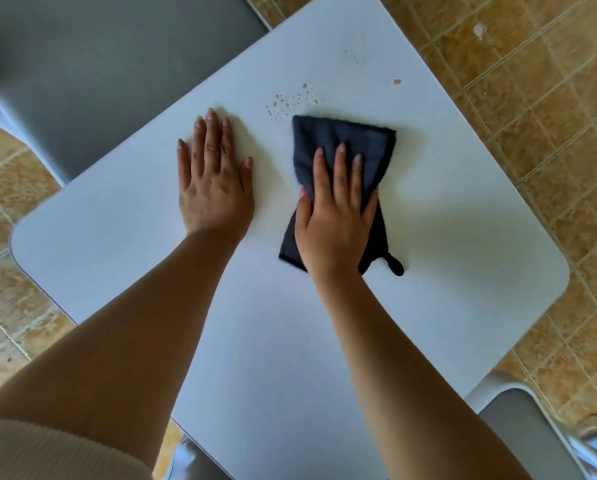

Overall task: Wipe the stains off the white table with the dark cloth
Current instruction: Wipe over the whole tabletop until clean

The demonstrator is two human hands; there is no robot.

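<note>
A white square table [446, 237] fills the middle of the head view. A dark blue folded cloth [345, 140] lies flat on it, right of centre. My right hand [335, 216] presses down on the cloth's near half, thumb hooked around its left edge. Just beyond the cloth's far left corner sits a patch of small droplets and brownish stains [295, 98]. Fainter droplets [354, 55] lie farther back, and one brown speck [397, 81] sits near the far right edge. My left hand [214, 181] rests flat on the bare table, fingers spread, holding nothing.
A grey chair seat [92, 64] stands at the far left of the table. Another grey chair [519, 431] sits at the near right corner. Tan tiled floor [532, 98] surrounds the table.
</note>
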